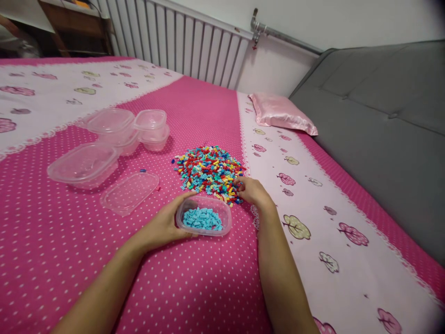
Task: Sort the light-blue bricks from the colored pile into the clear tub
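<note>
My left hand (170, 220) grips the left end of a clear plastic container (226, 218), thumb along its far rim and fingers beneath the near side. Inside it lies a layer of light blue toy bricks (202, 219). Just beyond the container spreads a heap of small toy bricks (210, 169) in red, blue, yellow, green and white. At the heap's right edge is my right hand (251, 190), its fingers bent together and touching the bricks. Whatever may be between those fingertips is hidden or too small to make out.
Several clear containers (83, 162) stand at the left, some stacked. A flat clear lid (130, 192) lies nearer, with a stray blue brick (143, 170) and a red one (158, 188) beside it. A pink pillow (281, 113) rests against the grey headboard (378, 106); a radiator (181, 41) lines the wall.
</note>
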A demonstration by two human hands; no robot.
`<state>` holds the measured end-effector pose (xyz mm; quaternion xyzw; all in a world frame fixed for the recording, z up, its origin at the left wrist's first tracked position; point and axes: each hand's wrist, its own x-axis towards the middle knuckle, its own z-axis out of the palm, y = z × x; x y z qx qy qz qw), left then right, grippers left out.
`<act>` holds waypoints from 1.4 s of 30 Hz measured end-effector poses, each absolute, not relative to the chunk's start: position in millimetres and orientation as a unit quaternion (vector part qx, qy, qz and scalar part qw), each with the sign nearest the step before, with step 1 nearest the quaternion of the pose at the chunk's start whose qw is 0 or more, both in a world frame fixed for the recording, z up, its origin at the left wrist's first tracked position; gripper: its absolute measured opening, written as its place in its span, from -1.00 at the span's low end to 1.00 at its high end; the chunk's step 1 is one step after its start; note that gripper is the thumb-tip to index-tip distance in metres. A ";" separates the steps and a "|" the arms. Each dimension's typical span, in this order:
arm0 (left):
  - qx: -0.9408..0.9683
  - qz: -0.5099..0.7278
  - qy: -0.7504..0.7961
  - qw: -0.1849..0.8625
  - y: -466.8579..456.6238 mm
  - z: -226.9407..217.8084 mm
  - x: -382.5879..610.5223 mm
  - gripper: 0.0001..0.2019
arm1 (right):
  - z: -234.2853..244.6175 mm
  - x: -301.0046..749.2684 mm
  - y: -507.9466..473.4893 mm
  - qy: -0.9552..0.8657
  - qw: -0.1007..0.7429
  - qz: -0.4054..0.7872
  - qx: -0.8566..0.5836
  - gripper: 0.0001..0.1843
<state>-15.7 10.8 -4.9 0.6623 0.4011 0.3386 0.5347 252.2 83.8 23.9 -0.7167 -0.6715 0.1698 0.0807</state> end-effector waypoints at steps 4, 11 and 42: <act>0.664 0.338 0.403 0.532 10.6 -5.1 -16.4 -0.13 | 21.7 253.8 83.5 -0.674 0.098 0.175 -0.711 -0.51; 0.668 0.337 0.402 0.529 11.1 -5.2 -15.7 -0.14 | 17.0 255.2 86.6 -0.691 0.107 0.174 -0.694 -0.52; 0.673 0.334 0.403 0.522 10.9 -4.9 -15.5 -0.15 | 17.0 253.2 92.1 -0.627 0.358 0.262 -0.640 -0.59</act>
